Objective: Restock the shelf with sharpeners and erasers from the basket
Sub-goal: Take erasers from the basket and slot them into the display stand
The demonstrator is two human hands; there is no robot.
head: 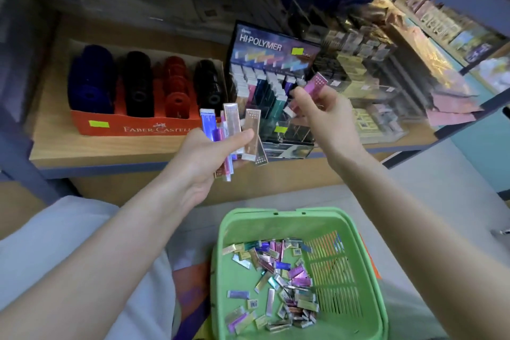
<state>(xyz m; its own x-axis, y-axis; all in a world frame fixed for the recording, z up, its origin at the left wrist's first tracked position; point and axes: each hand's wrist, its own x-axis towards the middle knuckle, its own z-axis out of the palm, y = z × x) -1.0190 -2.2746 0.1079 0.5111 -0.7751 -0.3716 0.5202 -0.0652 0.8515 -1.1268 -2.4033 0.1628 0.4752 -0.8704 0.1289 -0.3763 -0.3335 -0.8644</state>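
Here we are at the shelf [110,146], mid-restock. The right grip [317,110] pinches a single pink eraser [317,83] between thumb and fingertips, just in front of the HI-POLYMER display box [262,44]. The eraser's long axis is tilted, its upper end leaning up and to the right, its lower end pointing down and left toward the rows of slots.

That's the relation to watch. The open slots lie just to the left of and beyond the right grip, and the erasers already racked there stand end-up. My read is that the pink one needs swinging closer to that line before it will slide in.

The left grip [209,152] is curled round a fanned bundle of erasers [234,130], purple, silver and copper sleeves standing roughly upright, held over the shelf edge. It hangs near the display too, but it's full. The right is the nearer and freer hand for the placing.

Down below, the green basket [229,229] sits between the arms with a heap of loose erasers [276,279] on its floor, so there's plenty left to go. To the left on the shelf, the Faber-Castell tray [132,125] holds rows of blue, black and red sharpeners [138,85], well apart from both hands. I can't make out any sharpeners in the basket.
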